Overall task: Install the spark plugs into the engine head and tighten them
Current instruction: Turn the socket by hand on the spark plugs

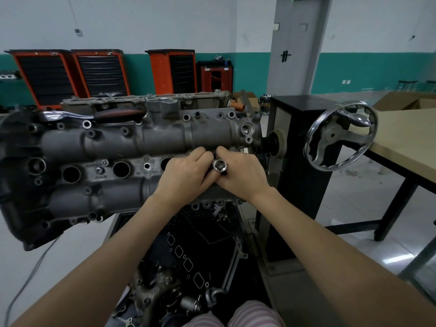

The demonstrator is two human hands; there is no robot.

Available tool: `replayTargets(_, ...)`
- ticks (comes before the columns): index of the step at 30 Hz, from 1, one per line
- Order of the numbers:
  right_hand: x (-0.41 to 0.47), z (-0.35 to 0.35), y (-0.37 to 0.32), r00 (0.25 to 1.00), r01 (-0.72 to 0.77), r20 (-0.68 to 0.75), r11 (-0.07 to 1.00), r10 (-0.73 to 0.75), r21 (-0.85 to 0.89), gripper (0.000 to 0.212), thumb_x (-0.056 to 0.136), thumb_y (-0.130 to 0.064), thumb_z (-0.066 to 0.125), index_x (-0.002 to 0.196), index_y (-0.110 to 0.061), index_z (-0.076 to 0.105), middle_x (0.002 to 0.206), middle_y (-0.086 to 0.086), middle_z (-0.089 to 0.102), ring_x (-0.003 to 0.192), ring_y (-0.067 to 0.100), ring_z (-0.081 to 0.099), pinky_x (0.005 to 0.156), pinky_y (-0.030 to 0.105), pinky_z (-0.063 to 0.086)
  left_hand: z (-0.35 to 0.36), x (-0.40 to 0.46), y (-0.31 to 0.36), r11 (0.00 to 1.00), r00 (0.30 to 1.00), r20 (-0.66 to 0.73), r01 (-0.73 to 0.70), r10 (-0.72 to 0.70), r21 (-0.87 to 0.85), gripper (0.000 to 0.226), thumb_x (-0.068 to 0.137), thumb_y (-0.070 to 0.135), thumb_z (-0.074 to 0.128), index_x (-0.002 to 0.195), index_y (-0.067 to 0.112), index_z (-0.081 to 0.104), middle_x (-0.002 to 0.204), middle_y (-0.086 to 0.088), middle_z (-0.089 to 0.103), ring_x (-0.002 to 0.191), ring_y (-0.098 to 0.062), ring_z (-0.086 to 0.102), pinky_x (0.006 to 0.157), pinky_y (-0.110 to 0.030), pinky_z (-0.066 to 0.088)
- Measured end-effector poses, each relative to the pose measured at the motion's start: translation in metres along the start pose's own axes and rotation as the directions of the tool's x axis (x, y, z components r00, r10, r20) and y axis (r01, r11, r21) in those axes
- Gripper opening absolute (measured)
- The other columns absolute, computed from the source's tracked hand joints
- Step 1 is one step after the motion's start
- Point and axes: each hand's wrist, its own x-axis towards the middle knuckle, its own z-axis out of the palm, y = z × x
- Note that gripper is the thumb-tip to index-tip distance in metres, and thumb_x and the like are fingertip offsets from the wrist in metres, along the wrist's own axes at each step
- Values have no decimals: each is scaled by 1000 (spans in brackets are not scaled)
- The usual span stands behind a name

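Observation:
The grey engine head (113, 142) lies tilted on a stand, with a row of round spark plug wells (121, 169) along its middle. Both hands meet over the rightmost well. My left hand (186, 173) and my right hand (238, 175) together grip a chrome spark plug socket (220, 166), whose open drive end faces the camera. Its lower end is hidden between my fingers, so no spark plug shows. A chrome ratchet with a black-red handle (94, 115) rests on the head's far upper edge.
A chrome handwheel (339, 135) on the black stand post (297, 147) sits right of the head. A wooden table (405, 142) stands at the right. A tray of loose engine parts (188, 267) lies below. Orange tool cabinets (99, 74) line the far wall.

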Motion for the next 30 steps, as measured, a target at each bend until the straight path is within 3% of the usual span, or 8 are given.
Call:
replayTargets(5,0,1,1,1000,1,12,1000,-1,-17,23,76,-21,63,77,-3,50,58,9,57,49,31,54,43,29,30,-7,2,4,997,1000,-6,11,-12,-79,33,86,27,44,69,0,49,67,-13,48,40,-25,43,38,-21,24)
replayTargets(10,-1,1,1,1000,6,3,999,-6,31,13,77,-12,62,69,-4,55,60,9,58,53,31,54,44,37,42,-4,2,2,995,998,-20,61,-63,-81,31,82,29,47,68,2,48,66,-11,47,42,-25,43,39,-21,25)
replayTargets(15,-2,0,-1,998,19,-59,998,-15,65,12,70,-9,64,61,-6,57,56,6,58,49,26,54,43,26,33,2,-1,-5,999,999,-35,34,-35,-23,37,86,34,52,62,6,55,58,-7,52,42,-26,51,35,-27,35)
replayTargets(20,-1,-2,-2,999,1,-34,1000,-1,-3,20,73,-16,66,73,-4,51,55,8,56,47,32,53,43,28,29,-3,0,1,999,1000,-15,8,-9,-41,31,85,29,46,66,4,49,64,-9,49,40,-25,44,38,-21,23)
replayTargets(23,0,1,0,1000,11,-12,999,-11,-32,20,73,-16,66,75,-3,52,57,10,57,49,33,54,42,32,36,-6,3,3,997,1000,-2,27,-28,-72,31,81,29,45,69,1,49,68,-12,48,42,-24,44,38,-21,25)
replayTargets(26,-1,3,2,1000,8,-17,1000,-8,19,14,72,-9,67,69,-4,53,56,9,56,48,31,53,41,33,39,-5,2,2,997,999,-3,44,-44,-57,33,82,31,48,66,2,54,64,-10,51,42,-26,48,35,-26,32)
replayTargets(30,-1,3,2,997,-2,-73,1000,4,24,23,67,-6,71,57,-9,51,51,6,54,44,26,50,43,24,26,-1,0,-2,999,999,-47,18,-20,-37,37,83,29,54,55,6,54,52,-8,50,39,-26,49,35,-28,35)
